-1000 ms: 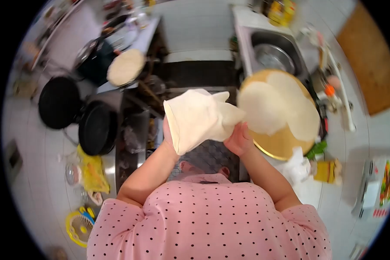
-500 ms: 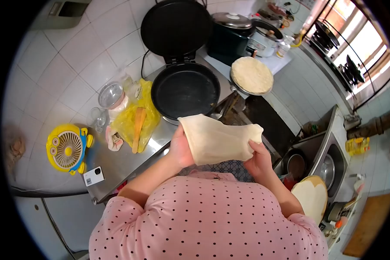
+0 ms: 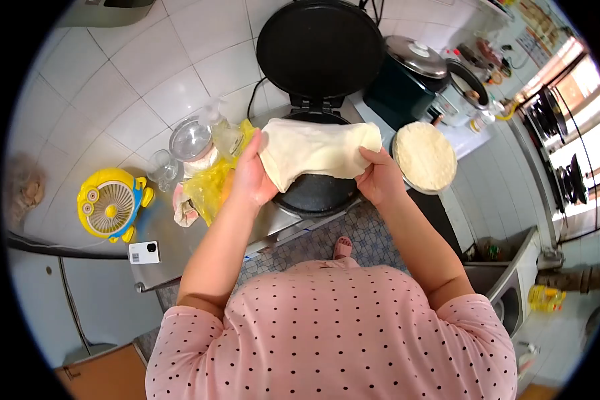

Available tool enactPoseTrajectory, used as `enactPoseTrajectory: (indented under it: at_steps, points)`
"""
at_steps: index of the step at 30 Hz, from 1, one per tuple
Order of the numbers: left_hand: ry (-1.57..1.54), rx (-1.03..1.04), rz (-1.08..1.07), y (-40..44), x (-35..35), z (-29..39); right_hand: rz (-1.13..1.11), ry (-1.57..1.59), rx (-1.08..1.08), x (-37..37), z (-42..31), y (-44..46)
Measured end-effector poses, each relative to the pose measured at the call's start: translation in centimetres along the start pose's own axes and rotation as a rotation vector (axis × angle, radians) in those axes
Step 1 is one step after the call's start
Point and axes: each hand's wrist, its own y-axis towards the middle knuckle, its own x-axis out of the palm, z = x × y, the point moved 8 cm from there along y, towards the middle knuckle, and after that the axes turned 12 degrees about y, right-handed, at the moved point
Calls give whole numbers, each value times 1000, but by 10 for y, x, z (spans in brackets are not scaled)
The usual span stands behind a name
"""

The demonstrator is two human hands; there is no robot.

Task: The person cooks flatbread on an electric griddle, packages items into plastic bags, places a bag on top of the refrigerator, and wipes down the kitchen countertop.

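Note:
A thin, pale sheet of dough (image 3: 319,148) is stretched between my two hands, sagging a little along its lower edge. My left hand (image 3: 253,175) grips its left end, and my right hand (image 3: 380,176) pinches its right end. Beneath the sheet lies the round black pan of an electric griddle (image 3: 321,197), its upper part hidden by the dough. The griddle's black lid (image 3: 320,48) stands raised behind it. Right of my right hand, a round flat dough (image 3: 425,156) rests on a pan-like round support.
Left on the steel counter (image 3: 163,267) are a yellow plastic bag (image 3: 210,190), a clear bowl (image 3: 191,139), a glass (image 3: 162,167), a yellow fan (image 3: 111,208) and a phone (image 3: 145,253). A dark pot (image 3: 403,87) and a rice cooker (image 3: 461,100) stand back right. A sink (image 3: 510,300) is at right.
Both hands have moved forward, carrying the dough sheet from in front of the griddle to above its pan. The camera view has shifted, and a slippered foot now shows below.

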Motion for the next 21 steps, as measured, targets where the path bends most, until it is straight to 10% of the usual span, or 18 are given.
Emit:
enactPoseTrajectory:
  at_steps: [5, 7, 12, 21]
  points:
    - [431, -161, 662, -6, -94, -27, 208, -354, 225, -65, -15, 24]
    - [962, 59, 577, -12, -87, -12, 303, -587, 147, -90, -29, 25]
    - [2136, 312, 93, 16, -21, -18, -438, -1421, -26, -41, -11, 50]
    - [2612, 346, -204, 52, -57, -50, -1019, -2087, -134, -54, 57, 78]
